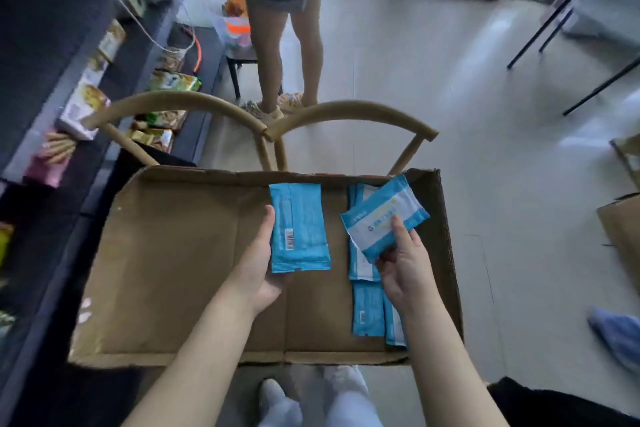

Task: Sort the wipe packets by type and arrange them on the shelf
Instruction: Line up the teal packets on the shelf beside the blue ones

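My left hand (258, 265) holds a blue wipe packet (299, 227) from below, back side up with its barcode showing, thumb along its left edge. My right hand (403, 263) pinches a blue-and-white wipe packet (384, 217), front side up and tilted. Both packets hover over an open, shallow cardboard box (180, 260). Several more blue packets (369, 308) lie along the box's right side, partly hidden under my right hand and arm.
The box rests on a wooden chair with a curved back (263, 118). A dark shelf (104, 55) with snack packs runs along the left. A person's legs (287, 55) stand beyond the chair. Another cardboard box (623, 229) sits at the right edge.
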